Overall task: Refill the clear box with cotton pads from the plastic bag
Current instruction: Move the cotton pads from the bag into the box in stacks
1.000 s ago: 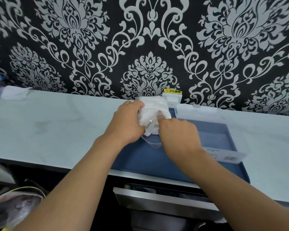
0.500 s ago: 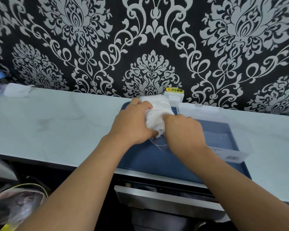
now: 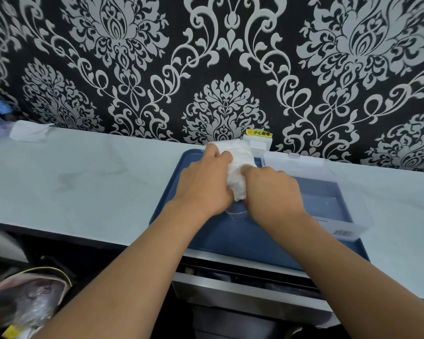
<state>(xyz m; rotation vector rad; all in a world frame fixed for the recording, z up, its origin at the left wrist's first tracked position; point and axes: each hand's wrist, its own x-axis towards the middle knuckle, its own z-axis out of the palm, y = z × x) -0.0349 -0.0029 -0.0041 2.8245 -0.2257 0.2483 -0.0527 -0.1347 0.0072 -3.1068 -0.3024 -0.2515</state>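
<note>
Both hands | left hand (image 3: 206, 182), right hand (image 3: 272, 189) gripping plastic bag (image 3: 238, 167) | white, crumpled, bulging

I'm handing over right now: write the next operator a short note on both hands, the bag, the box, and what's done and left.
Left hand and right hand both grip the plastic bag of cotton pads above the blue tray.
The clear box sits on the tray to the right, lid open; no pads visible inside.
Done: bag in hand, box opened.
Left: get the pads out of the bag and into the box. Whether the bag is open yet cannot be seen.
</note>
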